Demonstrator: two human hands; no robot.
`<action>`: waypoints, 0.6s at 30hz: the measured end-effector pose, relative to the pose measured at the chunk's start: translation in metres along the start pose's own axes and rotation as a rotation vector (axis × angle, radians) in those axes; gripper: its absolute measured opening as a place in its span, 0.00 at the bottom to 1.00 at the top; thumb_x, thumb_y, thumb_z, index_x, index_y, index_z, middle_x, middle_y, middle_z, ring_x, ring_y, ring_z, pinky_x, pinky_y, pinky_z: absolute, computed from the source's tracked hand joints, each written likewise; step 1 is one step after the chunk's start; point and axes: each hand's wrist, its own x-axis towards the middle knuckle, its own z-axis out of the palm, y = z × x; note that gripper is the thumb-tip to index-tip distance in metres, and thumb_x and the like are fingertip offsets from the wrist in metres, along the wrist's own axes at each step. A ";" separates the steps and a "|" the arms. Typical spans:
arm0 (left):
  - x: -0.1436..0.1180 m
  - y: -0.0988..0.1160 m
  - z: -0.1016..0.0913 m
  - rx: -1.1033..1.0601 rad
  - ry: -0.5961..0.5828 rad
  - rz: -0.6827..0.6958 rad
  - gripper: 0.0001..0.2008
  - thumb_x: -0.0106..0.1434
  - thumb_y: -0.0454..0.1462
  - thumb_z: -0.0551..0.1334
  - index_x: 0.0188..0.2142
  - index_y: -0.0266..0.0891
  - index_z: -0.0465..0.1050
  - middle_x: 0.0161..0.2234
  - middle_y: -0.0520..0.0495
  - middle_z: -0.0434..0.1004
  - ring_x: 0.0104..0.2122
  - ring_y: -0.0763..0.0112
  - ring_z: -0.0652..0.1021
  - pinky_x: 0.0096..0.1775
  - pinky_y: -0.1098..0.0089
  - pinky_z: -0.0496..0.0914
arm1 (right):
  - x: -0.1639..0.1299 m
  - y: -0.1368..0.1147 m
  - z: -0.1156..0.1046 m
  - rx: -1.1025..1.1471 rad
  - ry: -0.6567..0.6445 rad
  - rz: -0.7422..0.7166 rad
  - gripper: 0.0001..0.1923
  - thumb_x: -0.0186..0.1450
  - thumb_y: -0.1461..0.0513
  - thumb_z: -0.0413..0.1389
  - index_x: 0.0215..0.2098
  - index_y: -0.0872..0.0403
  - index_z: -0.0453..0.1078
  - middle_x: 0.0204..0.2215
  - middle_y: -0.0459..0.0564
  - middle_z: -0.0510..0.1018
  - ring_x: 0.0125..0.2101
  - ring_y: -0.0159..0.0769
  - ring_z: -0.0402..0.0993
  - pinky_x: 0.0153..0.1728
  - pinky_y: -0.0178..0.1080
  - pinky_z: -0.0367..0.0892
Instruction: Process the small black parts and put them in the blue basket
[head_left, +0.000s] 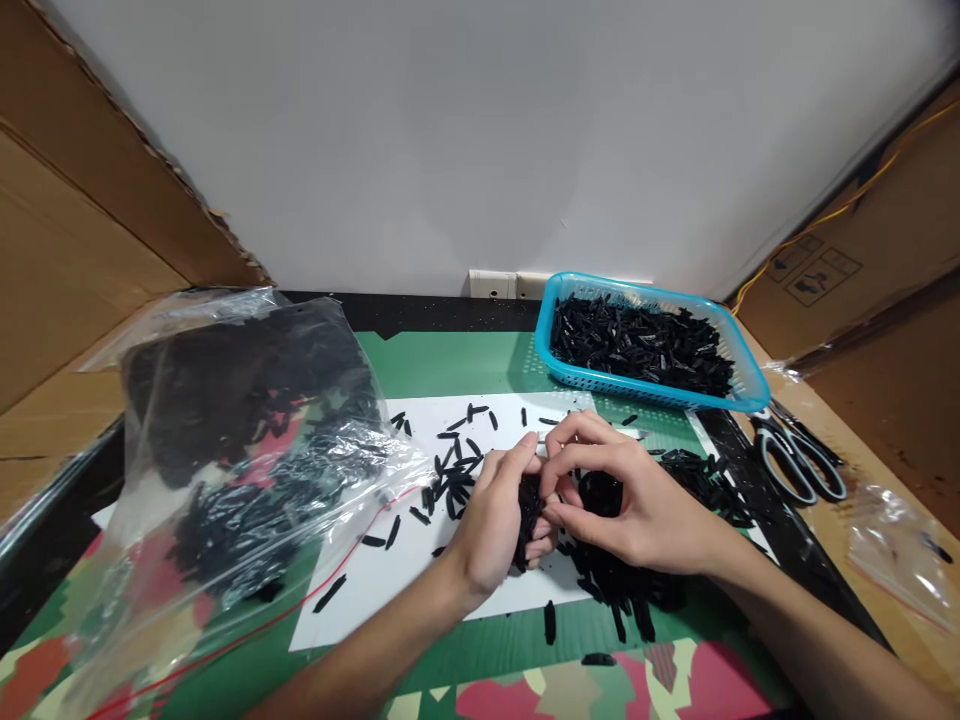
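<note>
Currently, left hand (487, 525): curled around black strips (527, 515); tilting could spill them.
Right hand (626, 490): fingertips bunched at the left fingers; cannot tell whether gripping.
Near-right pile (637, 590): brushing right forearm (795, 610) could scatter it across paper (375, 605).

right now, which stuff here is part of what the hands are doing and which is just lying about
Part of it:
- black strips, in the left hand, with the right hand at them
- white sheet, strips scattered on it
- probably the blue basket and large clear bag, both holding black pieces

Seemingly just lying about:
- scissors
- small clear bag
</note>
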 end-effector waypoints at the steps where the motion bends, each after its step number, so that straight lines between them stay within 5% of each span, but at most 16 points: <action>1: 0.000 0.000 0.000 0.000 0.003 0.001 0.22 0.66 0.59 0.58 0.37 0.44 0.61 0.13 0.58 0.63 0.11 0.77 0.60 0.14 0.78 0.54 | 0.000 0.000 0.000 0.020 -0.007 0.007 0.07 0.66 0.69 0.64 0.36 0.51 0.76 0.44 0.48 0.73 0.39 0.36 0.73 0.44 0.42 0.73; 11: 0.000 0.002 0.001 -0.023 0.020 -0.059 0.20 0.68 0.58 0.56 0.37 0.47 0.56 0.12 0.59 0.62 0.11 0.75 0.60 0.14 0.79 0.53 | 0.000 0.003 0.002 0.035 -0.066 -0.011 0.06 0.76 0.62 0.56 0.39 0.51 0.71 0.45 0.51 0.71 0.48 0.41 0.68 0.51 0.43 0.68; 18: -0.001 0.008 -0.003 -0.041 -0.071 -0.045 0.22 0.64 0.57 0.60 0.31 0.42 0.64 0.14 0.59 0.57 0.12 0.79 0.56 0.14 0.79 0.51 | 0.000 0.007 -0.006 0.168 0.082 0.026 0.06 0.77 0.61 0.54 0.40 0.51 0.69 0.44 0.49 0.67 0.47 0.38 0.67 0.53 0.40 0.62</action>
